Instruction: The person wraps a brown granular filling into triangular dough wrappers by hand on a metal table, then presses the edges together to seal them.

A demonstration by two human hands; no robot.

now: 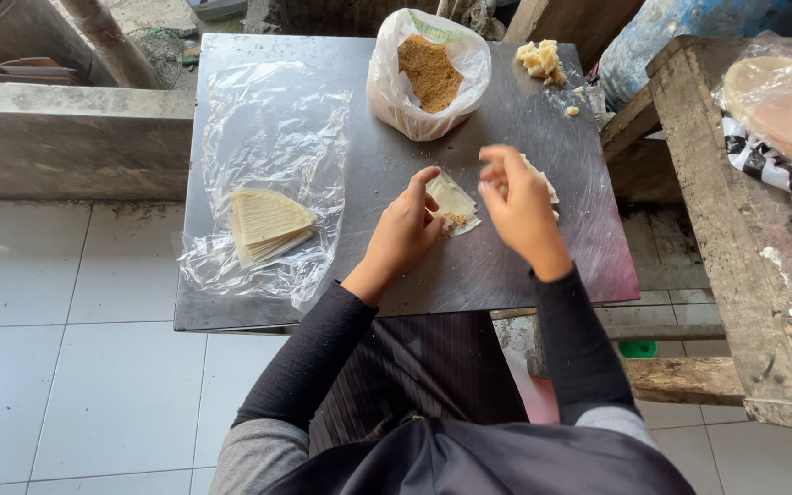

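Fingers of the left hand [405, 229] pin a filled wrapper [454, 203], half folded; the right hand [522, 206] pinches nothing visible. Stacked wrappers [266, 225] wait unused.

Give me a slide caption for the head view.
Left hand pins a filled wrapper; right hand hovers beside it.

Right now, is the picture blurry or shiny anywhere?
In the head view, soft daylight: the dark metal tabletop shows a dull sheen, the crinkled clear plastic sheet glints white, the right hand is slightly motion-blurred, the left hand looks sharper, and straight edges bend near the corners.
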